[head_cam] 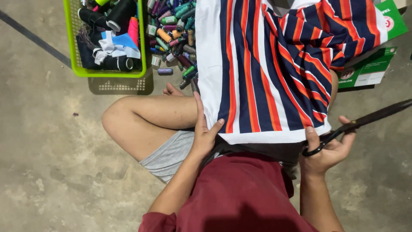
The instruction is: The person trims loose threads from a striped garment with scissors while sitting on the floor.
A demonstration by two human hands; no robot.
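A striped cloth (266, 68) in white, navy and orange lies spread over my lap and crossed legs. My left hand (205, 129) rests on its lower left corner, thumb on top of the cloth and fingers under its edge. My right hand (328, 148) grips the black handles of a pair of scissors (365, 121) at the cloth's lower right corner. The long dark blades point out to the right, clear of the cloth.
A lime green basket (71, 51) with dark thread cones and cloth scraps stands at the top left on the concrete floor (51, 150). Several small thread spools (174, 30) lie heaped beside it. Green cardboard boxes (371, 68) sit at the top right.
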